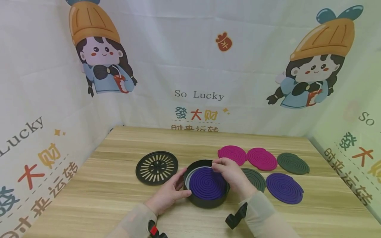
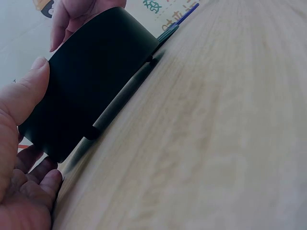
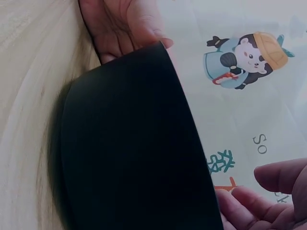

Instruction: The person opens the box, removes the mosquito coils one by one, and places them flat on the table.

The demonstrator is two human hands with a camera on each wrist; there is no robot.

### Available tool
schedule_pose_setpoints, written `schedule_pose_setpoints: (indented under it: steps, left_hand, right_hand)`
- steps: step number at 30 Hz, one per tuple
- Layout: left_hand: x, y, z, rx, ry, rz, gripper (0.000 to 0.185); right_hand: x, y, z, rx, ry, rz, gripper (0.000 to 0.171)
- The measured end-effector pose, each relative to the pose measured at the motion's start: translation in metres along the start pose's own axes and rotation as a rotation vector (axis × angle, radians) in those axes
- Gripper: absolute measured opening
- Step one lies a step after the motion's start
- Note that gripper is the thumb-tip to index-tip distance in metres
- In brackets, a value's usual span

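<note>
A black round container [image 1: 205, 201] stands on the wooden table [image 1: 104, 195] with a purple spiral coil [image 1: 208, 184] lying inside it. My left hand [image 1: 179, 185] grips the container's left wall, thumb on the far side and fingers curled round the near side. My right hand [image 1: 217, 163] reaches over the far right rim and pinches the coil's far edge. In the left wrist view the black wall [image 2: 91, 81] fills the left half, with my left thumb [image 2: 21, 108] against it. The right wrist view shows the same wall [image 3: 129, 153] and my right fingertips [image 3: 268, 191] just beyond its top edge.
A black slotted lid [image 1: 156, 167] lies flat to the container's left. Right of it lie two magenta coils [image 1: 232, 154] [image 1: 262, 159], two dark green coils [image 1: 293, 163] [image 1: 256, 178] and another purple coil [image 1: 284, 187]. Printed cloth walls [image 1: 190, 66] enclose the table on three sides.
</note>
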State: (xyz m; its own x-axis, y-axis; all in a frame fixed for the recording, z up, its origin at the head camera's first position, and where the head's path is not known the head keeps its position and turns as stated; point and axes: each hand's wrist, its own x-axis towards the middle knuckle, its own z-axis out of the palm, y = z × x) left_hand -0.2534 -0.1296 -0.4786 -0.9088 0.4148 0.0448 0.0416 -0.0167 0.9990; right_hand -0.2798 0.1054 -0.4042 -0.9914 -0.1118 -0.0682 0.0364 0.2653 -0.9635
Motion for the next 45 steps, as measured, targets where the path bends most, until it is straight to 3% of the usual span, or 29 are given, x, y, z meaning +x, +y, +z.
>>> schedule_pose_setpoints:
  steps: [15, 25, 30, 37, 45]
  left_hand:
    - [0.001, 0.001, 0.001, 0.020, 0.009, 0.004, 0.092]
    - [0.000, 0.003, 0.001, 0.026, 0.003, 0.014, 0.091]
    - [0.000, 0.003, 0.001, 0.039, 0.005, 0.007, 0.093]
    - [-0.001, 0.002, 0.001, 0.043, 0.008, -0.001, 0.093]
    - [-0.001, 0.003, 0.002, 0.030, 0.006, 0.009, 0.090]
  right_hand:
    - [-0.003, -0.006, 0.003, -0.128, 0.003, 0.004, 0.023]
    - [-0.003, -0.005, 0.000, -0.060, -0.006, 0.032, 0.026]
    - [-0.003, -0.002, 0.003, -0.173, 0.003, -0.034, 0.029]
    - [-0.003, 0.003, 0.009, -0.374, -0.071, -0.117, 0.032]
    - [-0.001, 0.004, 0.012, -0.383, -0.055, -0.105, 0.031]
